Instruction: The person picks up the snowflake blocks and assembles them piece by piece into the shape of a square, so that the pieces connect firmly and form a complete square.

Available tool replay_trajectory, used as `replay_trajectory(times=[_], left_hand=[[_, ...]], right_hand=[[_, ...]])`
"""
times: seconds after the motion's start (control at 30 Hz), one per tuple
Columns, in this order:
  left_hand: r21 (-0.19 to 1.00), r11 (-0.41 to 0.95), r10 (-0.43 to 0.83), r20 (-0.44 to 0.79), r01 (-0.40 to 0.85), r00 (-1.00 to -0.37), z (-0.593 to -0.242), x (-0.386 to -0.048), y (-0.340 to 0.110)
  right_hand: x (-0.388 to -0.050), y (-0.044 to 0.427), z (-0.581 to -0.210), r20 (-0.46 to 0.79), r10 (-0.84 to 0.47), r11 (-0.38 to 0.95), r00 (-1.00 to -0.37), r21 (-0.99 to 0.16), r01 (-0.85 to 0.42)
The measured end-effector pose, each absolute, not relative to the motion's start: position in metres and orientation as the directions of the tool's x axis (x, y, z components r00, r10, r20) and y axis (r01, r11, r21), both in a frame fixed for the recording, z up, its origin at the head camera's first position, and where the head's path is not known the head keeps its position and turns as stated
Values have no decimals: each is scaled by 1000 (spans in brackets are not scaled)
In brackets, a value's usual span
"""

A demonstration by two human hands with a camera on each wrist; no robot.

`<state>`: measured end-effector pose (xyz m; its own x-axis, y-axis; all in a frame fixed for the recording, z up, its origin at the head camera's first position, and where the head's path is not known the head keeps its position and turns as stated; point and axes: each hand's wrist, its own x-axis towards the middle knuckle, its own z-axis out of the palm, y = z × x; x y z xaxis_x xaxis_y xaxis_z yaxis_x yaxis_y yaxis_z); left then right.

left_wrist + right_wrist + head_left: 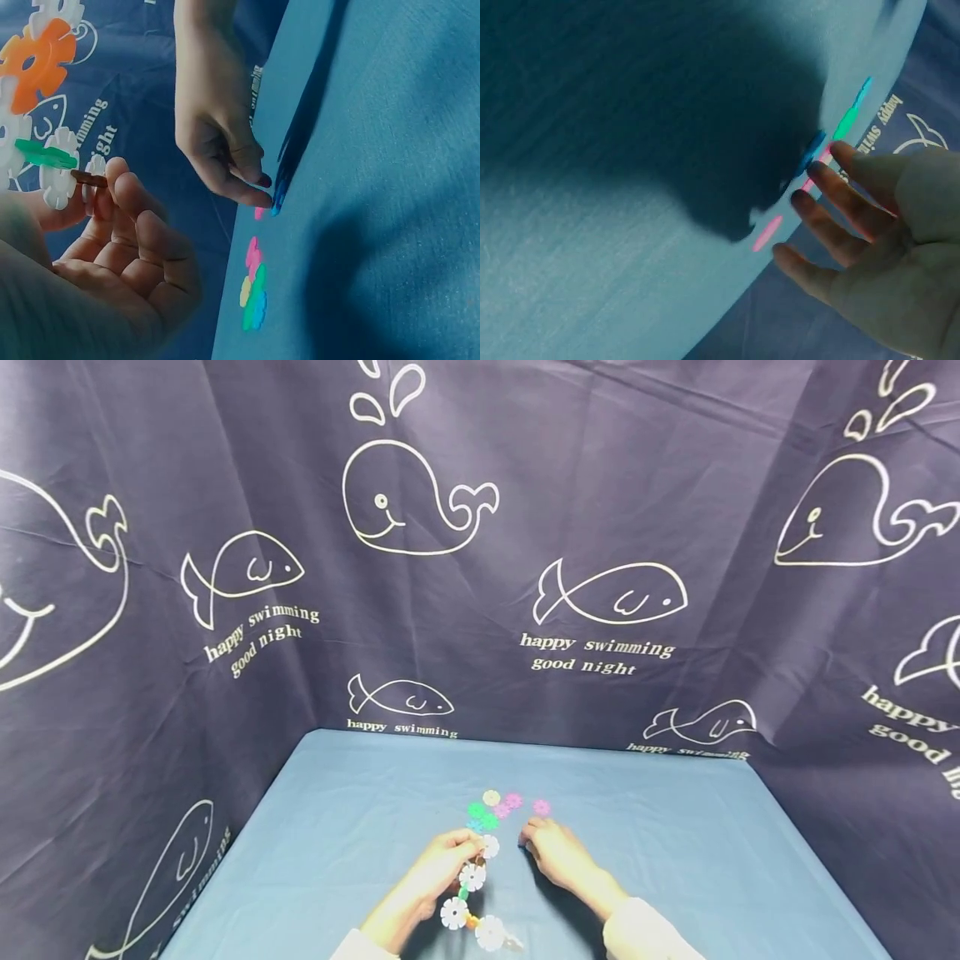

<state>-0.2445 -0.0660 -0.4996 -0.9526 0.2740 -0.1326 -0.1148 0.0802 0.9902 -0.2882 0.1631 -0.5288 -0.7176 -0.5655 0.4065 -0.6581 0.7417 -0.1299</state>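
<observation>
My left hand (441,862) pinches a chain of interlocking flower-shaped plastic discs near its upper end. White discs (453,913) alternate with a green disc (46,154), an orange disc (37,66) and a brown disc (88,178), the brown one close to the fingertips. The chain hangs down toward the person. My right hand (562,857) is low over the table, its fingers spread and slightly bent. A blue disc (811,153) lies at its fingertips, with the index finger seemingly touching it; the thumb looks apart from it.
Loose discs lie together beyond the hands: yellow (491,797), pink (513,801), green (476,810) and light blue (474,826). Another pink disc (542,807) lies separately, past the right fingertips. Dark patterned curtains (480,635) surround the blue-covered table (337,827).
</observation>
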Motion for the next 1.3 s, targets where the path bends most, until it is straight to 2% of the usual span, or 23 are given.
replay_trajectory(times=[0.1,0.3,0.37,0.43,0.5,0.6,0.63,0.7,0.8,1.03,1.3], left_hand=[[990,75,282,-139,-122,-949,-498,-244,-65],[989,69,294,-148,-134,-944,-495,-242,-63],[989,64,295,-149,-137,-944,-497,-242,-62],[989,54,294,-146,-136,-945,-498,-242,-62],[990,44,292,-139,-132,-946,-498,-242,-63],[992,29,290,-130,-127,-948,-498,-242,-63],[992,25,288,-126,-124,-949,-498,-242,-63],[993,19,283,-120,-119,-952,-498,-241,-63],[993,13,266,-117,-117,-957,-496,-241,-63],[992,-18,231,-118,-125,-966,-492,-243,-59],[990,-16,217,-131,-137,-967,-496,-243,-54]], right_hand=[[-289,162,-529,421,-520,765,-743,-157,-624],[-293,164,-539,432,-455,821,-779,-134,-555],[-294,164,-542,436,-438,818,-787,-171,-550],[-295,164,-539,423,-420,780,-803,-282,-558],[-293,164,-533,380,-384,698,-842,-478,-534],[-283,163,-518,286,-324,423,-902,-809,-409],[-278,161,-513,259,-304,317,-917,-880,-354],[-266,158,-505,230,-276,145,-933,-950,-277],[-250,151,-497,233,-244,30,-941,-968,-248],[-240,145,-497,311,-199,-42,-929,-950,-309],[-238,146,-497,350,-205,29,-914,-932,-363]])
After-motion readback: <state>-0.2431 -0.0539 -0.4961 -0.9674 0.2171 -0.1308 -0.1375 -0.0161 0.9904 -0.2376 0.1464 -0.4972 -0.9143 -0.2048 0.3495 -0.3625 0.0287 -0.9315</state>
